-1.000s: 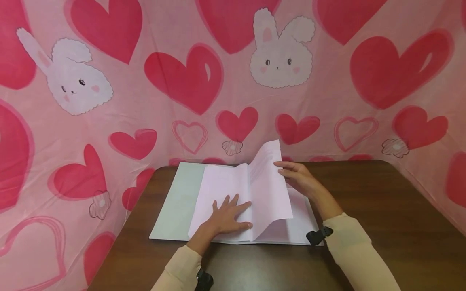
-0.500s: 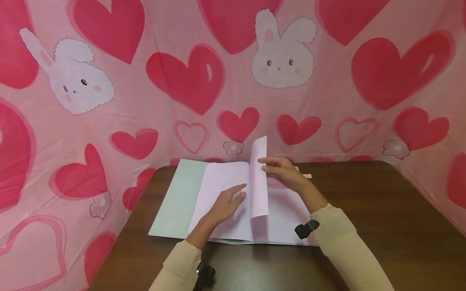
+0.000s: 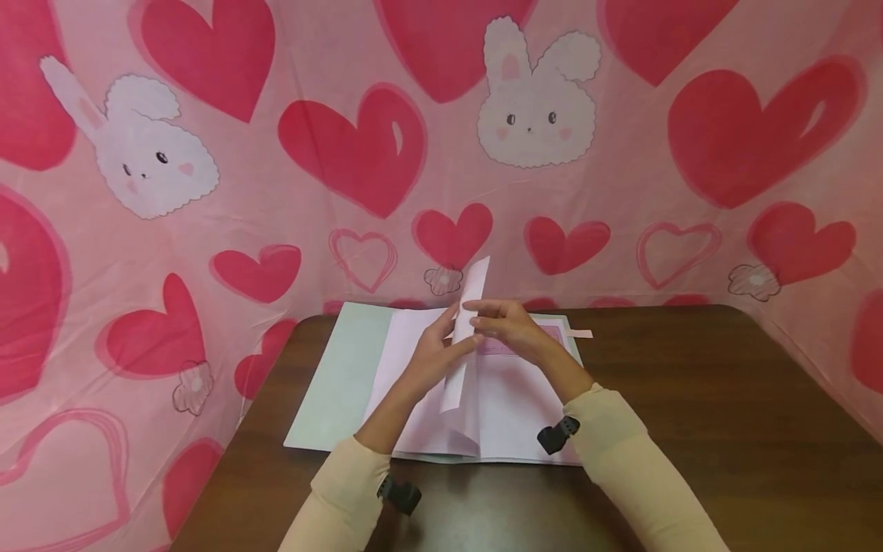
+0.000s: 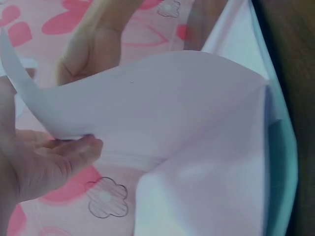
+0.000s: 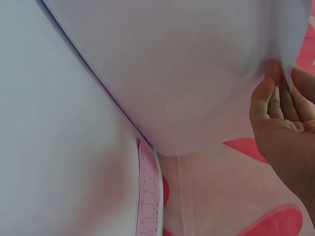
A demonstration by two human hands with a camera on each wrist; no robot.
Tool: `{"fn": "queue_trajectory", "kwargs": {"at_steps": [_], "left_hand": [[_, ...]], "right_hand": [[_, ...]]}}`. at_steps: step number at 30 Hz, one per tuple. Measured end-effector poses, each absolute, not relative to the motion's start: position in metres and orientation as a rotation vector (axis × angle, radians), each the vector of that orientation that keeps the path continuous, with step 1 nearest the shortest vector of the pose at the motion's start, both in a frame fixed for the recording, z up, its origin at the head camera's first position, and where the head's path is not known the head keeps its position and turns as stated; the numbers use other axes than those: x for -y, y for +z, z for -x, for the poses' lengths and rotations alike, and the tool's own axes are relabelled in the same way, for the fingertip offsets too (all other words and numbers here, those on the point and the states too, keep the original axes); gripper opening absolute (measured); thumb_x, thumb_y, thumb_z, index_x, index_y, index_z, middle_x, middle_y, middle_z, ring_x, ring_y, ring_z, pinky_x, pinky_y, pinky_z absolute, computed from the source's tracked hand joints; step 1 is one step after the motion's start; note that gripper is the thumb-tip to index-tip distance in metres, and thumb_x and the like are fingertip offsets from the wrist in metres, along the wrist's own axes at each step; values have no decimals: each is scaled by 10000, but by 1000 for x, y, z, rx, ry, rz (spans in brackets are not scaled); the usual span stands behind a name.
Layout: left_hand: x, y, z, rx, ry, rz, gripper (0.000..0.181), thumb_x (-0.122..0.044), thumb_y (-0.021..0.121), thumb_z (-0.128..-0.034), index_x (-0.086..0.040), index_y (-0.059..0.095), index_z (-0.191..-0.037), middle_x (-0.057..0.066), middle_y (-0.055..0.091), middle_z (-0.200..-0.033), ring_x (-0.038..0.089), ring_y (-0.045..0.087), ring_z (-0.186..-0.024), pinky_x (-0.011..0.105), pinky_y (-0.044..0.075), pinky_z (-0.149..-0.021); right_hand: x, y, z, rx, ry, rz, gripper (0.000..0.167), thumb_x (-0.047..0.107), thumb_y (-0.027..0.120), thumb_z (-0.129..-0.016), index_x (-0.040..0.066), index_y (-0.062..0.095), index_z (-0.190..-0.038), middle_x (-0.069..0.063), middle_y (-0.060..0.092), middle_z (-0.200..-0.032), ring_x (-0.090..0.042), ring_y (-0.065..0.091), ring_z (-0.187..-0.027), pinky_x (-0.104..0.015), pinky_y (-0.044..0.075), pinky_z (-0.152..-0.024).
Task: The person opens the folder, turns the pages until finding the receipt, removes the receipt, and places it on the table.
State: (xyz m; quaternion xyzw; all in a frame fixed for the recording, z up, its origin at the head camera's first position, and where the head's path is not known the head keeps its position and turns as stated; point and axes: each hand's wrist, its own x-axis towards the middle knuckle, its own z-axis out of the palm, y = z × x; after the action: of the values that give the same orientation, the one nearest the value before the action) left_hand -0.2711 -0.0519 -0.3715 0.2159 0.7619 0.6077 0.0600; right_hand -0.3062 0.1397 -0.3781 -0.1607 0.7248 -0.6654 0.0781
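A book with white pages and a pale green cover (image 3: 336,383) lies open on the table. One white page (image 3: 461,368) stands raised near the middle, its free edge curling left. My right hand (image 3: 513,331) pinches that edge; in the right wrist view the page passes between the thumb and fingers (image 5: 268,98). My left hand (image 3: 434,356) meets the same edge from the left, thumb on one side and fingers partly hidden behind the page. In the left wrist view, the left hand (image 4: 49,162) is at the curled edge, with the right hand (image 4: 96,49) behind the page.
A pink printed panel (image 3: 552,337) shows on the right-hand page, and a small pale tab (image 3: 581,333) sticks out past the right edge. Dark wooden table (image 3: 690,399) surrounds the book. Pink heart-patterned cloth (image 3: 441,184) hangs behind it.
The raised page has swung from right to left past upright, carried by my right hand. My left hand has lifted off the left-hand page and come up to the raised page's edge.
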Motion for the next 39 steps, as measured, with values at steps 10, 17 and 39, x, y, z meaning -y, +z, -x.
{"fn": "queue_trajectory", "kwargs": {"at_steps": [10,17,39], "left_hand": [[55,-370,276,-2501,1692,-601,788,-88,615,-854,-206,362,-1591,169,451,-1591,349,583,-1309,482,556,-992],[58,-366,277,-2541,1630,-591,581,-101,446,-920,-239,555,-1474,91,562,-1512,254,535,-1356,504,433,-1123],[104,-379,299,-2797,1382,-466,495,5,561,-893,27,593,-1386,215,558,-1473,393,431,-1472,545,327,-1228]], "right_hand": [[-136,-384,304,-2116,-1946,568,567,91,548,-1013,14,383,-1551,-224,426,-1594,-386,505,-1421,-485,441,-1138],[-138,-388,301,-2088,-1945,621,560,116,559,-998,72,426,-1540,-221,508,-1531,-375,490,-1442,-525,423,-1161],[-160,-452,264,-2511,-1462,680,461,104,575,-1011,-65,517,-1436,-275,565,-1455,-450,533,-1374,-561,447,-1123]]}}
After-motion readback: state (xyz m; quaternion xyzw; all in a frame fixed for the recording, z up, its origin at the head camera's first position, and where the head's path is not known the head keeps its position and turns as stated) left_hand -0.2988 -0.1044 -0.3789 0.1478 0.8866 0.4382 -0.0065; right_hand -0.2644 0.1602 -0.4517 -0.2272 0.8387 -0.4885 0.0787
